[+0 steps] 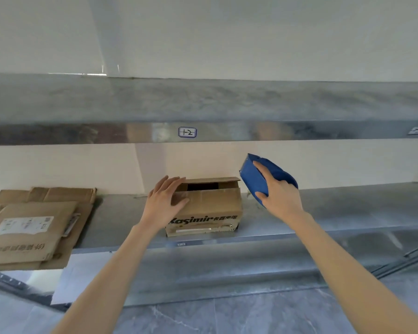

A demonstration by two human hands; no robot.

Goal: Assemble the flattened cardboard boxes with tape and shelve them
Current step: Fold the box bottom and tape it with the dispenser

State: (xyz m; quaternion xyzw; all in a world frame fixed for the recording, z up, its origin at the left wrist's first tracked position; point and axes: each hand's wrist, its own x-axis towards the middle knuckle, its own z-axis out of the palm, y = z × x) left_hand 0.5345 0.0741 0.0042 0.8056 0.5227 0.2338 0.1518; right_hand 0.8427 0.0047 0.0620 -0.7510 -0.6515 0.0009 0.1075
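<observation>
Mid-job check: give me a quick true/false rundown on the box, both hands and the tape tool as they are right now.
1. The Kasimir box stands on the shelf. True.
2. The box's top is closed flat. False: a dark gap shows between its top flaps.
3. The right hand holds a blue tape dispenser. True.
4. The left hand grips a roll of tape. False: it lies with straight fingers on the box's top front flap and holds nothing.
5. The flattened cardboard is stacked to the right of the box. False: the stack lies to its left, on the same shelf.
</observation>
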